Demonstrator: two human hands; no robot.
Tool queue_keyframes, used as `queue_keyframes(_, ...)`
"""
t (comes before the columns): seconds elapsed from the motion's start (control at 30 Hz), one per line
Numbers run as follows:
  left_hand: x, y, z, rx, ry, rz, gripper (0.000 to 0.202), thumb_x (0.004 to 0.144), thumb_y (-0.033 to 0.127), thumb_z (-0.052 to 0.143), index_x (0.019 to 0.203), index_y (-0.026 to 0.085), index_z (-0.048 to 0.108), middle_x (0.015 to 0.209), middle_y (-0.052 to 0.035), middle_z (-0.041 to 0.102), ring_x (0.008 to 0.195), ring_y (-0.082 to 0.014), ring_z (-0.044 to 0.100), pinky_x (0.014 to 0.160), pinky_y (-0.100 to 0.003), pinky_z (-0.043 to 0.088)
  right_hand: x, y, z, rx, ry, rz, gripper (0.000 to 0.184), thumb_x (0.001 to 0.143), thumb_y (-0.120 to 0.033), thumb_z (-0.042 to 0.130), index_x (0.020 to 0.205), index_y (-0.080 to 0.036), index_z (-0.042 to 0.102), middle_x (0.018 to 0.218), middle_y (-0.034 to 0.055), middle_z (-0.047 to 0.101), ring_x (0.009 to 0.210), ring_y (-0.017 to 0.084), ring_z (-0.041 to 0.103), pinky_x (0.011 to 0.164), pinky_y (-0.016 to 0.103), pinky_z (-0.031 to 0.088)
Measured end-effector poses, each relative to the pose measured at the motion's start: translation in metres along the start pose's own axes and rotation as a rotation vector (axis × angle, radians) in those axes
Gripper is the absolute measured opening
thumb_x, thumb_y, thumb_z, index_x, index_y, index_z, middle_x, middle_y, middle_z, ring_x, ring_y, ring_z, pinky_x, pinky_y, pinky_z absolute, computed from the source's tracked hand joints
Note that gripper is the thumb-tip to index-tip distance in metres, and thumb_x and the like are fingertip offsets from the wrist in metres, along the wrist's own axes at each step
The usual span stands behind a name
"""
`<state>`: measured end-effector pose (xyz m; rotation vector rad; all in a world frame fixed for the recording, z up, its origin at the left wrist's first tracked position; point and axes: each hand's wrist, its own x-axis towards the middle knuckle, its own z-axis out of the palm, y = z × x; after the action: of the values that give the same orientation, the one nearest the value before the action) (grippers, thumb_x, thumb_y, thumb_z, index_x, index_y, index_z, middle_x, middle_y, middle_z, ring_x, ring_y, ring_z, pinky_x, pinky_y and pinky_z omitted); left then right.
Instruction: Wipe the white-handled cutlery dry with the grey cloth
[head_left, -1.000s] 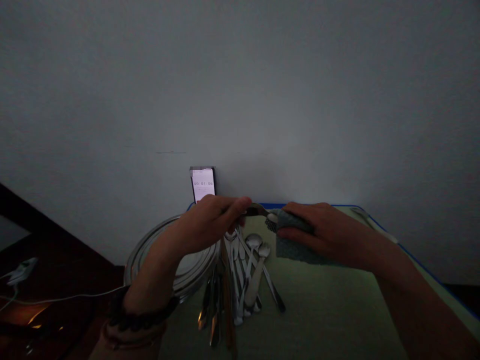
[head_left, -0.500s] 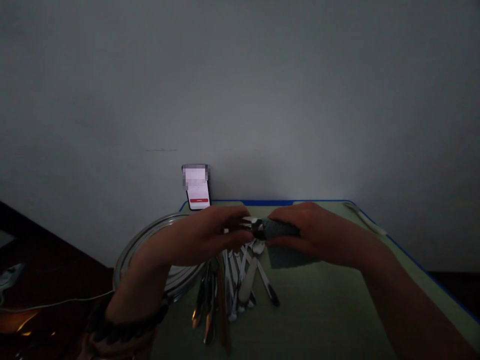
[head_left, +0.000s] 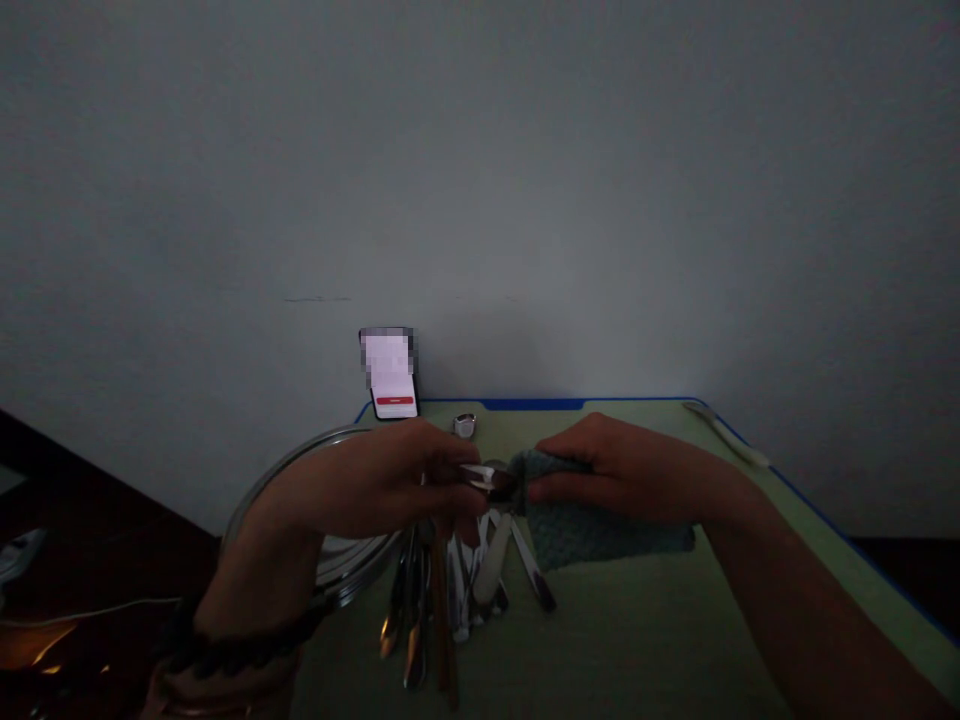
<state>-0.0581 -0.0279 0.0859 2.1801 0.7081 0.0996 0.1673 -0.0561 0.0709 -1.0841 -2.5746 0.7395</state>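
Observation:
My left hand is closed, with thumb and fingers pinching a shiny metal utensil that looks like a spoon. A textured grey-green cloth is gripped in my right hand, its upper fold pressed around the right end of the utensil and the rest hanging below. That wrapped end is hidden. Under both hands a loose pile of cutlery lies on the table, with wooden chopsticks and dark-looking metal handles at its left side.
A round metal tray sits at the left, partly behind my left arm. A lit phone leans on the wall. A small shiny metal piece lies near the back edge. A pale, long-handled utensil rests along the table's right edge.
Both hands have shifted slightly, the left one leftward and down. More of the cloth now hangs open below my right hand. The small shiny piece at the back has come into view.

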Motion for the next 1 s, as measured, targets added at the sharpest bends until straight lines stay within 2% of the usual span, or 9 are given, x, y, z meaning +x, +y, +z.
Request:
queue_keyframes(0.17, 0.011, 0.008, 0.009, 0.168, 0.034, 0.033, 0.014, 0.082, 0.020, 0.048, 0.082, 0.018, 0.062, 0.069, 0.0005, 0.068, 0.058, -0.0089, 0.061, 0.051, -0.015, 0.041, 0.004, -0.006, 0.008, -0.065, 0.069, -0.060, 0.035, 0.089, -0.039, 0.039, 0.073, -0.015, 0.059, 0.058, -0.0027, 0.051, 0.053, 0.007, 0.046, 0.052, 0.020, 0.030)
queue_keyframes(0.33, 0.022, 0.012, 0.015, 0.327, 0.029, 0.050, 0.018, 0.082, 0.018, 0.047, 0.076, 0.014, 0.063, 0.067, -0.0019, 0.067, 0.057, -0.0096, 0.060, 0.052, -0.017, 0.041, 0.004, -0.006, 0.011, -0.217, 0.104, 0.018, 0.039, 0.089, -0.043, 0.037, 0.070, -0.015, 0.056, 0.060, -0.0003, 0.054, 0.055, 0.009, 0.046, 0.055, 0.022, 0.029)
queue_keyframes(0.47, 0.019, 0.010, 0.009, 0.214, -0.002, 0.064, 0.017, 0.086, 0.020, 0.044, 0.084, 0.014, 0.060, 0.070, -0.0018, 0.068, 0.058, -0.0082, 0.060, 0.052, -0.015, 0.041, 0.005, -0.005, 0.009, -0.143, 0.098, 0.011, 0.036, 0.089, -0.042, 0.037, 0.076, -0.016, 0.058, 0.063, -0.0004, 0.055, 0.057, 0.009, 0.048, 0.056, 0.022, 0.032)
queue_keyframes(0.6, 0.006, 0.003, -0.001, 0.230, 0.049, 0.064, 0.018, 0.086, 0.027, 0.047, 0.082, 0.016, 0.061, 0.071, -0.0008, 0.067, 0.062, -0.0091, 0.060, 0.056, -0.016, 0.042, 0.001, 0.000, 0.002, -0.061, 0.031, -0.030, 0.029, 0.087, -0.040, 0.043, 0.082, -0.017, 0.059, 0.066, -0.0014, 0.057, 0.060, 0.010, 0.050, 0.056, 0.021, 0.034)
queue_keyframes(0.7, -0.003, -0.001, -0.006, 0.169, 0.085, 0.018, 0.021, 0.085, 0.030, 0.047, 0.080, 0.017, 0.062, 0.074, -0.0014, 0.068, 0.068, -0.0112, 0.062, 0.062, -0.018, 0.045, -0.006, 0.003, -0.005, -0.051, 0.006, 0.032, 0.027, 0.086, -0.040, 0.044, 0.083, -0.018, 0.059, 0.071, -0.0009, 0.059, 0.064, 0.011, 0.053, 0.058, 0.022, 0.036)
queue_keyframes(0.8, -0.005, -0.003, -0.009, 0.086, 0.096, -0.024, 0.021, 0.085, 0.031, 0.047, 0.082, 0.018, 0.063, 0.076, -0.0009, 0.068, 0.071, -0.0118, 0.062, 0.065, -0.020, 0.046, -0.013, 0.005, -0.010, -0.088, 0.034, 0.135, 0.032, 0.086, -0.045, 0.041, 0.085, -0.019, 0.059, 0.074, 0.0004, 0.061, 0.067, 0.013, 0.056, 0.058, 0.023, 0.037)
queue_keyframes(0.9, -0.003, -0.007, -0.010, 0.085, 0.110, -0.016, 0.022, 0.085, 0.031, 0.047, 0.084, 0.019, 0.065, 0.077, -0.0004, 0.068, 0.073, -0.0121, 0.062, 0.066, -0.020, 0.046, -0.017, 0.007, -0.011, -0.105, 0.070, 0.183, 0.034, 0.085, -0.047, 0.042, 0.092, -0.020, 0.060, 0.078, 0.0013, 0.063, 0.069, 0.015, 0.057, 0.058, 0.024, 0.038)
queue_keyframes(1.0, -0.002, -0.013, -0.012, 0.078, 0.174, 0.026, 0.027, 0.087, 0.032, 0.043, 0.090, 0.019, 0.065, 0.083, -0.0017, 0.069, 0.074, -0.0119, 0.061, 0.067, -0.021, 0.046, -0.019, 0.010, -0.012, -0.084, 0.086, 0.206, 0.032, 0.084, -0.047, 0.043, 0.091, -0.020, 0.060, 0.075, 0.0001, 0.063, 0.064, 0.013, 0.056, 0.055, 0.024, 0.038)
